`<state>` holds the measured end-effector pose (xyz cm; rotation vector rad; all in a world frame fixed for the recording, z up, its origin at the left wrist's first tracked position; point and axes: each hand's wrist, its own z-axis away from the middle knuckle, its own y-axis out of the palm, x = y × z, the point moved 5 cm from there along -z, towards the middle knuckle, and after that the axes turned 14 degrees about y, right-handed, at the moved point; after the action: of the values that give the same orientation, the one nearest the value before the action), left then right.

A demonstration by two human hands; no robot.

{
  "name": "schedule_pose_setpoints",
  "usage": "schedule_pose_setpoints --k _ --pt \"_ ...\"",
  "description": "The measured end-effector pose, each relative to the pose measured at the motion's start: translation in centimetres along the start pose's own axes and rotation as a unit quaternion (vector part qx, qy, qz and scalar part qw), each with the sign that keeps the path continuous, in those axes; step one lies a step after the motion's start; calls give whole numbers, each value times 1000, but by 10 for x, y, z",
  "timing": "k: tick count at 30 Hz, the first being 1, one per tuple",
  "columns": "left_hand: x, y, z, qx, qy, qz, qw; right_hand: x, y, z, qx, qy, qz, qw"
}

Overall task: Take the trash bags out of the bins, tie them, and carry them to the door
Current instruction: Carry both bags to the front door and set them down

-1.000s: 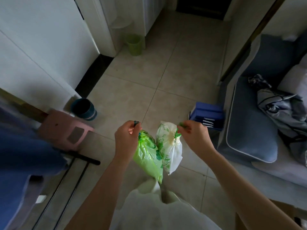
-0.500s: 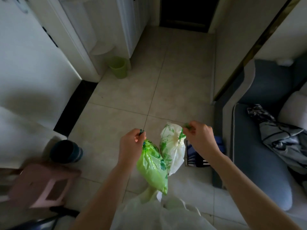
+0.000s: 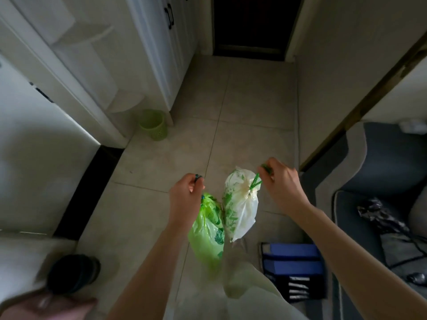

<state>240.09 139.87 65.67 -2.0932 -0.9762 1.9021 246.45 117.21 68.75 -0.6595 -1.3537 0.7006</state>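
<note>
Trash bags hang over the tiled floor (image 3: 251,112): green bag (image 3: 208,232) pinched at its top by the left hand (image 3: 184,197), white bag (image 3: 240,204) held by its green tie (knotted) in the right hand (image 3: 280,181). Green bin (image 3: 153,124) by the cabinet (image 3: 161,54), dark door (image 3: 251,24) ahead, blue box (image 3: 293,257) near the sofa (image 3: 381,169).

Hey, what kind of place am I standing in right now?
Most likely the entry hall of a home: a tiled floor runs to a dark door, with white cabinets on one side and a grey sofa on the other.
</note>
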Motion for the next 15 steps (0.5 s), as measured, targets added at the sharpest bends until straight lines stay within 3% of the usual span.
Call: schedule_pose_setpoints --k 7,15 --pt "-13 51 -139 -38 -5 1 999 22 -24 -143 24 -27 -16 999" --pt "-12 109 -296 -14 1 34 999 30 -26 -302 18 17 -19 1000"
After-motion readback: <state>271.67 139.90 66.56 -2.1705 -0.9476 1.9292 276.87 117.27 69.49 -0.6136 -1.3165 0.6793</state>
